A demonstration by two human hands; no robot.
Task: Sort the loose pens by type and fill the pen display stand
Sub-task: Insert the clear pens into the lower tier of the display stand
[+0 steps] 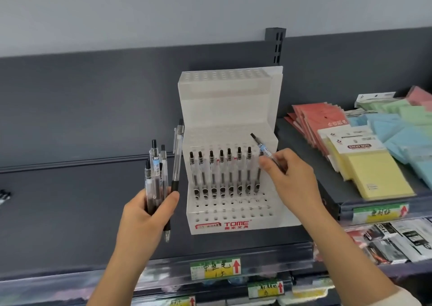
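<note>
Right hand pinches a pen; left hand grips a bundle.

Glossy white plastic stand, clear pens

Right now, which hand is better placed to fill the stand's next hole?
The right hand. It pinches a single pen, tilted over the pen display stand at the right end of the standing row. The left hand grips a bundle of pens.
</note>
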